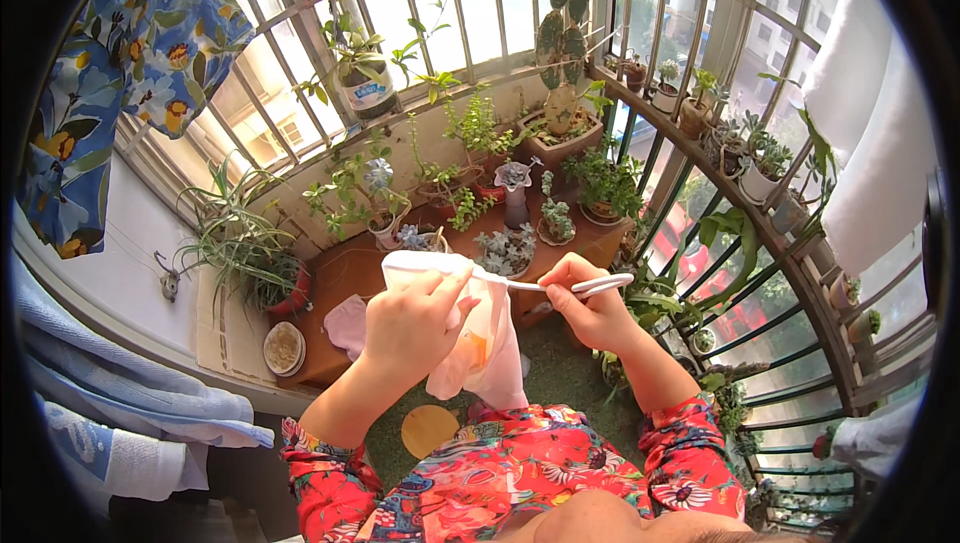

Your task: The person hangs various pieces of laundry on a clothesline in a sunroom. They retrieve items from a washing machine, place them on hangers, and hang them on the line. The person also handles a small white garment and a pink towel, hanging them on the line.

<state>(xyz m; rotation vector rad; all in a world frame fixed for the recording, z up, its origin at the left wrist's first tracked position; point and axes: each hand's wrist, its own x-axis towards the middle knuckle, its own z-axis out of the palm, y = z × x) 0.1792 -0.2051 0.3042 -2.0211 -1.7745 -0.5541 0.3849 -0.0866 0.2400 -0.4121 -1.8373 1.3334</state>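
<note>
My left hand [420,318] grips a pale pink garment [499,370] with an orange print at its white upper band, and the cloth hangs down in front of my lap. A thin white plastic piece, probably a clothes hanger [609,284], runs sideways out of that band. Its looped outer end is pinched between the thumb and fingers of my right hand [589,310]. How much of the hanger lies inside the garment is hidden by the cloth. Beyond my left wrist, a small pink cloth [346,325] lies on a brown wooden cabinet top [330,273].
Potted succulents [506,250], a spider plant [247,243] and a cactus [562,55] crowd the cabinet. A curved railing shelf [720,175] with small pots borders the right. Blue towels [135,363] and floral fabric [142,55] hang left. A round yellow stool [429,430] stands low.
</note>
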